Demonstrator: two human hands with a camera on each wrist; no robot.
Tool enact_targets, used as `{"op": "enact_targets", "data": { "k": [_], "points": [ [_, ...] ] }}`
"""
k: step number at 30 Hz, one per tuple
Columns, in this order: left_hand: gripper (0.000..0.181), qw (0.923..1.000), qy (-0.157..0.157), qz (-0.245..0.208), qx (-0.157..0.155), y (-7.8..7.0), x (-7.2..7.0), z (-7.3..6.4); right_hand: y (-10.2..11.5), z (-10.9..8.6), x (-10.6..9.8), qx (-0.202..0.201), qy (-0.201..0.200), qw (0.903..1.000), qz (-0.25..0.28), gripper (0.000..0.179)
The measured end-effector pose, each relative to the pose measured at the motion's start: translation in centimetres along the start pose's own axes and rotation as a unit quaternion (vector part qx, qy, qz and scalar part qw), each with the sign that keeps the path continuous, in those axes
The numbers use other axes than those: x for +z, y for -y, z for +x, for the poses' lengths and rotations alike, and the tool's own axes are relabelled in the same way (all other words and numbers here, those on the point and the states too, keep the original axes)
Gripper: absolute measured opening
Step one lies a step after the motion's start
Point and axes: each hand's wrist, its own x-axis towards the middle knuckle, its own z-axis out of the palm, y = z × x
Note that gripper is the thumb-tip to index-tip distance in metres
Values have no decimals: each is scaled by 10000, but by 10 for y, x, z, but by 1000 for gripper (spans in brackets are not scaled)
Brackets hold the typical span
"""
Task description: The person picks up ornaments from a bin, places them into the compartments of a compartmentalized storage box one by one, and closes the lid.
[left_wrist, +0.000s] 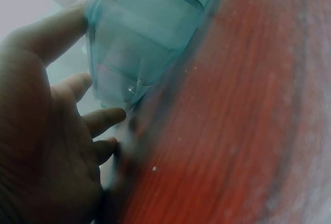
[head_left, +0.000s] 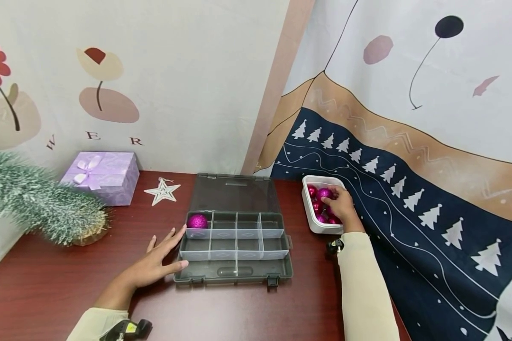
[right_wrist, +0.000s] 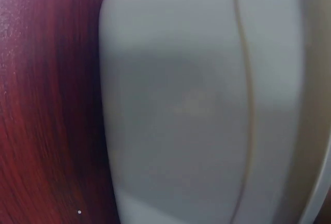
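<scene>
My left hand [head_left: 153, 265] has its fingers spread, with the fingertips and thumb at the left side of a dark translucent divider box [head_left: 181, 277]. In the left wrist view the same hand [left_wrist: 57, 115] is beside the box's smoky wall [left_wrist: 145, 43]. A magenta glitter ball [head_left: 197, 221] sits in the box's back-left compartment. My right hand [head_left: 342, 204] reaches into a white container [head_left: 311, 222] of shiny and glittery magenta balls. Its thumb and fingers pinch a glitter ball [head_left: 324, 193]. The container's outer wall [right_wrist: 170, 105] fills most of the right wrist view.
The box's lid [head_left: 234, 194] lies open toward the wall. A white star ornament [head_left: 162, 191] lies behind the box on the left. Farther left are a lilac gift box [head_left: 111, 182] and a frosted miniature tree [head_left: 47, 203]. A patterned cloth [head_left: 392, 203] hangs along the right side.
</scene>
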Motion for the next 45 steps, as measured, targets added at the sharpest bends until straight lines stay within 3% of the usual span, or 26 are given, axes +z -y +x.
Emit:
{"op": "enact_targets", "data": {
  "k": [8, 19, 26, 32, 41, 45],
  "points": [
    [95, 10000, -15, 19, -13, -1, 0, 0, 10, -8, -1, -428, -302, 9983, 241, 56],
    [96, 10000, 25, 30, -9, -1, -1, 0, 19, -22, 5, -530, -304, 9975, 356, 55],
    [97, 10000, 6, 43, 0, 0, -1, 1, 28, -35, 6, -638, -358, 9934, 884, 58],
    [97, 10000, 5, 45, 7, 0, -2, 0, 43, -48, 8, -652, -171, 9918, 1082, 63],
    [95, 10000, -37, 44, -4, 0, 1, -1, 60, -58, 17, -1364, 255, 9780, 1557, 55],
    [95, 10000, 0, 12, -94, 0, 2, -1, 68, -62, 24, -1427, 408, 9742, 1698, 51]
  ]
}}
